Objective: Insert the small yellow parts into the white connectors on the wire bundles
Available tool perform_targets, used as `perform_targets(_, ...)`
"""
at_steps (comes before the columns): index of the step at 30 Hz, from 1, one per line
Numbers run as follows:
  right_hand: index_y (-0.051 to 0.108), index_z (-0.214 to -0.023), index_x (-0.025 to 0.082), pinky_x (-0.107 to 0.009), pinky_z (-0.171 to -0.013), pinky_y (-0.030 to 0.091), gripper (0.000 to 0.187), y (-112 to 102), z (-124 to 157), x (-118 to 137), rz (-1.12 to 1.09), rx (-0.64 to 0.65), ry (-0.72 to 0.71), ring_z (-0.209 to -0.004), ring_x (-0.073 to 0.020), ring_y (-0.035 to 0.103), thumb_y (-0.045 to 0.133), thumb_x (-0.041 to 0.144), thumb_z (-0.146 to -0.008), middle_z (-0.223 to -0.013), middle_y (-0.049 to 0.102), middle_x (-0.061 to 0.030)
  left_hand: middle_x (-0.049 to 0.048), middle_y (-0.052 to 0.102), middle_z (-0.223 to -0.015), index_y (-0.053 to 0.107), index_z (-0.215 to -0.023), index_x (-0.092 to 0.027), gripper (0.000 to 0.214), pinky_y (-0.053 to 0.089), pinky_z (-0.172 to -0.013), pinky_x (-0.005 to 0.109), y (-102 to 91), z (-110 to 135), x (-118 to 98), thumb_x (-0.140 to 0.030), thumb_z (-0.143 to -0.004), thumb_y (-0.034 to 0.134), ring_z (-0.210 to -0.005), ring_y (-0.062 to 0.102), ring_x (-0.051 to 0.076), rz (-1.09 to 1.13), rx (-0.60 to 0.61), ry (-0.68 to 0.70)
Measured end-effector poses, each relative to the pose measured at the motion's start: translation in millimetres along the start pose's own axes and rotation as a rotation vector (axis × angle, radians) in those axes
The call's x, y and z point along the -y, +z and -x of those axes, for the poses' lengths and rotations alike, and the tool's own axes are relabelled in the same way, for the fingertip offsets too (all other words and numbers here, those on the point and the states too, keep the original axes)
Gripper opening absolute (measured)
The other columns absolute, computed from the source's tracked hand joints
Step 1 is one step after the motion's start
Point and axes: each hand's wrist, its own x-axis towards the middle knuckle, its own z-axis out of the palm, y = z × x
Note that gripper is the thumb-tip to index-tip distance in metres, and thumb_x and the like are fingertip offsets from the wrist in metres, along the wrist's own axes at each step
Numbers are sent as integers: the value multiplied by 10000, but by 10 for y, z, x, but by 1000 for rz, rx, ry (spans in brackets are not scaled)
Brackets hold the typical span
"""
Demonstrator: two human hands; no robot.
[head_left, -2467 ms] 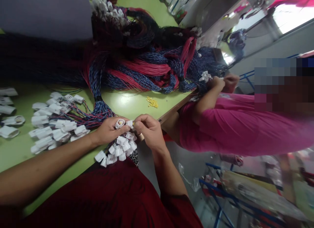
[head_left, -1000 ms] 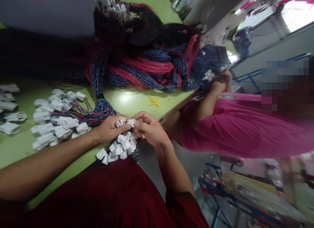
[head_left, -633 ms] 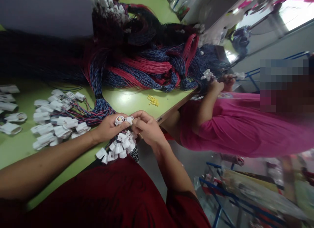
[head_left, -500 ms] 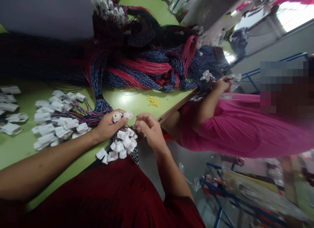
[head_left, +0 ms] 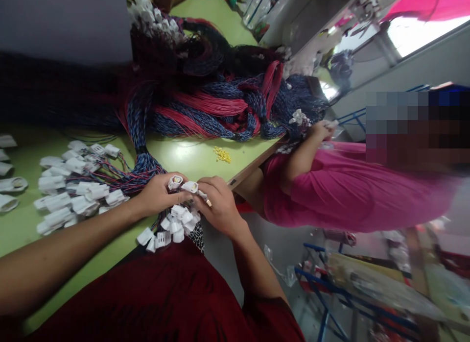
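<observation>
My left hand point(head_left: 158, 194) is closed around wires below two white plastic connectors. One connector point(head_left: 175, 182) faces up with yellow inside its mouth; the other connector point(head_left: 190, 186) is tilted toward my right hand point(head_left: 217, 202). My right hand is closed beside it, its fingers against that connector's end. A slim piece with a tan tip point(head_left: 209, 203) pokes out between those fingers; its kind is unclear. Under my hands hangs a cluster of white connectors point(head_left: 178, 222). More wired connectors point(head_left: 88, 190) lie left of my left hand, joined to a tied wire bundle point(head_left: 141, 136).
Small yellow pieces point(head_left: 222, 155) lie on the green table point(head_left: 179, 153) near its wooden edge point(head_left: 253, 163). Thick blue and red wire bundles point(head_left: 213, 107) run across the back. At right a co-worker in a pink top point(head_left: 330, 190) handles connectors. A blue-framed rack point(head_left: 352, 303) stands lower right.
My right hand has moved in to the connectors and closed beside the right-hand one, which has tipped over toward it. The whole view has shifted slightly.
</observation>
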Motion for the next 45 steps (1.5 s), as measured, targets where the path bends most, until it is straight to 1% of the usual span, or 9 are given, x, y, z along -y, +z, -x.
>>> perform_targets(2,598,-971,189,-341,-737,476,155,14,1,-79,-65,9,26,-821,-175,587,552,238,-832,-917,659,-81,-12,603,-647,624,-798,-138,238,429,-522,205,5,-5,3,-355,-708,659,-571,522,106,-10,17,-17)
perform_targets(4,606,-991,206,-325,-729,486,182,54,13,-217,-140,-19,163,-776,-161,600,545,277,-834,-882,667,-54,-11,614,-652,631,-815,-141,226,435,-526,206,13,-4,11,-350,-729,640,-573,533,106,-15,23,-35)
perform_targets(8,639,-874,197,-323,-742,477,197,172,40,-646,-82,-269,552,-770,-170,609,463,281,-846,-832,677,-40,-12,641,-682,637,-845,-149,235,455,-535,203,26,11,12,-328,-697,673,-581,559,107,26,-23,-46)
perform_targets(12,650,-833,186,-336,-742,456,203,249,10,-996,14,-328,669,-765,-191,596,473,282,-810,-816,673,-51,-4,667,-705,637,-864,-150,254,481,-548,206,32,25,14,-331,-692,682,-598,588,117,77,-49,-63)
perform_targets(21,645,-803,200,-278,-662,399,170,279,-49,-993,151,-198,557,-696,-155,520,477,225,-804,-744,575,-24,26,680,-691,605,-871,-130,295,502,-554,244,36,36,36,-351,-688,674,-623,618,155,97,-118,-136)
perform_targets(27,620,-835,196,-281,-656,386,124,273,-29,-971,124,-214,508,-684,-152,490,511,232,-788,-729,556,-15,19,665,-681,608,-854,-133,301,488,-523,238,39,30,69,-353,-670,701,-578,590,138,130,-147,-103)
perform_targets(34,563,-701,200,-271,-619,356,88,281,-46,-916,131,-191,516,-661,-141,462,504,184,-765,-686,507,-2,53,701,-740,601,-892,-130,358,502,-552,255,31,29,113,-385,-670,720,-643,640,175,214,-128,-121)
perform_targets(41,541,-716,199,-272,-636,411,85,147,-24,-374,-130,-274,428,-654,-125,501,509,181,-792,-698,552,7,18,667,-657,615,-858,-122,339,476,-534,241,28,27,61,-342,-630,736,-579,601,146,207,-149,-124)
perform_targets(45,553,-766,200,-292,-694,446,80,11,-53,-13,-186,-168,251,-728,-133,552,500,184,-824,-767,598,-17,-6,633,-616,640,-811,-119,306,441,-508,214,22,24,21,-306,-594,746,-530,537,108,149,-173,-68)
